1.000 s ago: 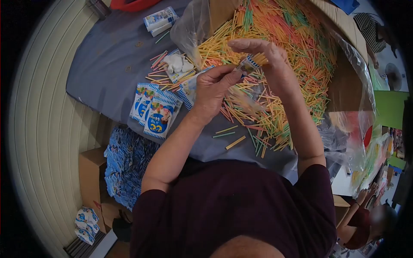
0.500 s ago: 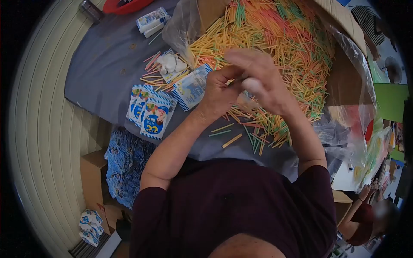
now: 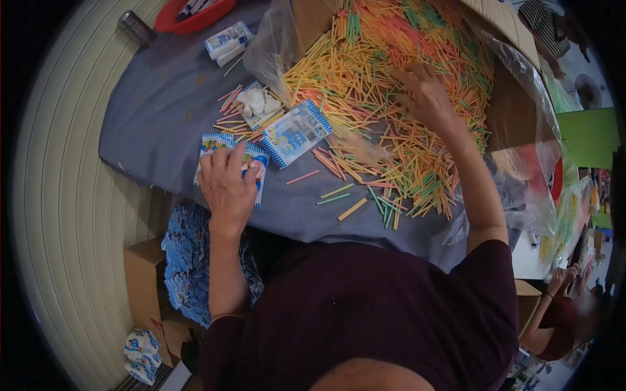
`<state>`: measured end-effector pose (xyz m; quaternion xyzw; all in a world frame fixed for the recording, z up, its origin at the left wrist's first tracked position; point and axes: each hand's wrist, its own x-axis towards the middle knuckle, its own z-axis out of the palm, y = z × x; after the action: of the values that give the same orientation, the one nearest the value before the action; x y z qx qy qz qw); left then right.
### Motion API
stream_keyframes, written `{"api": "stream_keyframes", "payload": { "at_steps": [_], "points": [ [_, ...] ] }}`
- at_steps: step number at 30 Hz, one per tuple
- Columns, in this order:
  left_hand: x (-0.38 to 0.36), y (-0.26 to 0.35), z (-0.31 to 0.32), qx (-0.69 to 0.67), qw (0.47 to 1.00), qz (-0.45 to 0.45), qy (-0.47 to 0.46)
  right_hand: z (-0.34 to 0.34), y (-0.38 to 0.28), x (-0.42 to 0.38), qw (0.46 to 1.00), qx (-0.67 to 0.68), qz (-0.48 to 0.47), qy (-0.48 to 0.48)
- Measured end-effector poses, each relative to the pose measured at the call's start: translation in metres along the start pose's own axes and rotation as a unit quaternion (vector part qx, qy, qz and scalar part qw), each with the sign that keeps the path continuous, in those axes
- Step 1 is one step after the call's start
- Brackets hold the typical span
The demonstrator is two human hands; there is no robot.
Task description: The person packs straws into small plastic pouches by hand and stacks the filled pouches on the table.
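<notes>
My left hand point(image 3: 228, 186) lies on a small stack of blue-and-white printed packets point(image 3: 259, 171), its fingers apart and slightly bent over them. On the right, my right hand point(image 3: 427, 99) rests at a large heap of thin coloured sticks point(image 3: 365, 72), yellow, orange, pink and green. Its fingers are spread, with the tips against the sticks; I see nothing gripped in them. Between the hands, a single larger printed packet point(image 3: 297, 133) lies flat. Just behind it is a crumpled white piece point(image 3: 257, 102) on another packet, with loose sticks around.
The heap spills from a cardboard box point(image 3: 515, 124) with a clear plastic liner point(image 3: 270, 49). A red basin point(image 3: 195, 16), a metal flask point(image 3: 135, 27) and small boxes point(image 3: 228, 40) stand at the back left. Below the table's left edge is a blue bundle point(image 3: 186, 260). Other people are at far right.
My hands, together above the table before, have parted. The left went down-left onto the packet stack, and the right moved up-right to the stick heap.
</notes>
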<state>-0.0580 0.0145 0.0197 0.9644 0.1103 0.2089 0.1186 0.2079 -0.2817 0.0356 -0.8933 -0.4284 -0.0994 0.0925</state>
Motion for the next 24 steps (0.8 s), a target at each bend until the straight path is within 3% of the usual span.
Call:
{"api": "stream_keyframes", "payload": {
  "at_steps": [2,3,5,6,8,12,14,17,22,24],
  "points": [
    [0.010,0.020,-0.004,0.096,0.994,-0.010,0.047,0.002,0.000,0.013,0.997,-0.078,0.010,-0.016],
    [0.015,0.028,0.000,0.094,0.994,-0.010,0.045,0.007,-0.004,0.022,0.993,-0.117,-0.009,-0.019],
    [0.029,0.040,0.009,-0.021,0.996,0.086,0.026,0.018,-0.006,0.043,0.988,-0.150,-0.034,-0.023],
    [0.034,0.047,0.018,-0.017,0.996,0.081,0.026,0.022,-0.005,0.054,0.983,-0.177,-0.034,-0.044],
    [0.039,0.056,0.041,-0.032,0.990,0.131,-0.041,0.025,-0.009,0.066,0.977,-0.202,-0.031,-0.068],
    [0.042,0.062,0.052,-0.014,0.989,0.126,-0.075,0.027,-0.011,0.065,0.963,-0.229,-0.065,-0.130],
    [0.037,0.060,0.056,0.008,0.985,0.167,-0.040,0.029,-0.011,0.060,0.960,-0.225,-0.092,-0.137],
    [0.034,0.057,0.060,-0.022,0.980,0.197,0.023,0.027,-0.011,0.048,0.954,-0.241,-0.055,-0.171],
    [0.032,0.050,0.059,-0.137,0.978,0.156,0.024,0.034,-0.005,0.032,0.969,-0.228,-0.026,-0.096],
    [0.034,0.053,0.054,-0.193,0.973,0.127,0.016,0.025,-0.010,0.033,0.964,-0.224,0.002,-0.141]
  ]
}}
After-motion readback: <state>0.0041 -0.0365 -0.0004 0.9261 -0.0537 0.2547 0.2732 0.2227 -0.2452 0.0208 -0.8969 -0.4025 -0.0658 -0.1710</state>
